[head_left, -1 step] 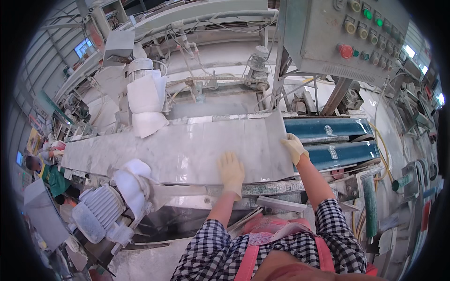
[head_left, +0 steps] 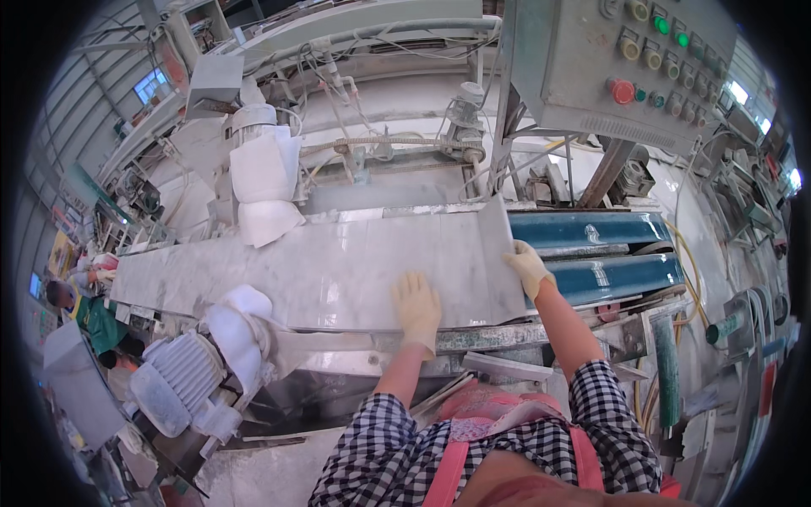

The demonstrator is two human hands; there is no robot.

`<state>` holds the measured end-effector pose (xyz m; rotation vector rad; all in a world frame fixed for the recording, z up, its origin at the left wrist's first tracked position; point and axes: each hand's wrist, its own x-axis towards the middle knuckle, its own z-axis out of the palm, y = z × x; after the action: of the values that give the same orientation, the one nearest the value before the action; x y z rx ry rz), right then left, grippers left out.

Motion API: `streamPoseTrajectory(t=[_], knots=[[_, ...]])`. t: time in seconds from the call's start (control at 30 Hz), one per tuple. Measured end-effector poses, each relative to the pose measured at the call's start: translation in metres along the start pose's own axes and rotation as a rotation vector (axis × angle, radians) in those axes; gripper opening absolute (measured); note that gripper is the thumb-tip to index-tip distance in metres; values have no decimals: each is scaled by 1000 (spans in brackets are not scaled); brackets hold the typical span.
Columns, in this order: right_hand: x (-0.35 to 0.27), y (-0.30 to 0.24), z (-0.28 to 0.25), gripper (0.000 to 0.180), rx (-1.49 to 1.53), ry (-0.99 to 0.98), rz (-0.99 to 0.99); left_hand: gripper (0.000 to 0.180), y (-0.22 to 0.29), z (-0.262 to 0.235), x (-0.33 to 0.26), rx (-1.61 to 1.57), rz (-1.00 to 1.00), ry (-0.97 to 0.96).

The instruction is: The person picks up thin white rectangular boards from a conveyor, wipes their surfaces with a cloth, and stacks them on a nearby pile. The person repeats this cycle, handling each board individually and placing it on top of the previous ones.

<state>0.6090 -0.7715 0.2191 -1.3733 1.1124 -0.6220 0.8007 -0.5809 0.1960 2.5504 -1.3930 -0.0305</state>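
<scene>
A row of pale grey, glossy stone slabs runs from the far left toward the middle of the machine bed, with faint seams across it. My left hand, in a cream rubber glove, lies flat on the row near its front edge, fingers stretched out. The last slab on the right ends beside the blue conveyor belts. My right hand, gloved alike, has its fingers bent around that slab's right edge; their undersides are hidden.
A grey control box with buttons hangs at the upper right. White cloths cover parts of a motor behind the slabs and one at front left. Another person stands far left. A yellow hose curves past the belts.
The right-hand slab has shifted very slightly to the left, and my right hand with it. My left hand stays flat in almost the same place.
</scene>
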Motion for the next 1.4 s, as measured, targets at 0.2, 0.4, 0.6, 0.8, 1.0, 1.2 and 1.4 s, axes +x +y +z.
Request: streamPoseTrajectory(t=[0.2,0.4,0.6,0.8,1.0,1.2,1.4], knots=[[-73,-29,43,53,-69,-13,-79,59,0,-1,-5,-14,13,118],[-80,-38,17,36,-467,74,-129,59,-2,0,-2,-84,28,126],[-72,-22,-6,36,-526,102,-152,62,6,-8,12,-128,79,38],[-72,-13,-7,38,-583,141,-249,75,70,12,56,-131,186,40],[-71,-13,-10,40,-560,120,-181,88,113,26,89,-126,58,68],[-70,-8,-10,38,-578,168,-252,101,139,8,111,-96,-117,-175],[-74,-11,-13,39,-548,158,-231,106,142,-4,123,-10,-93,-307]])
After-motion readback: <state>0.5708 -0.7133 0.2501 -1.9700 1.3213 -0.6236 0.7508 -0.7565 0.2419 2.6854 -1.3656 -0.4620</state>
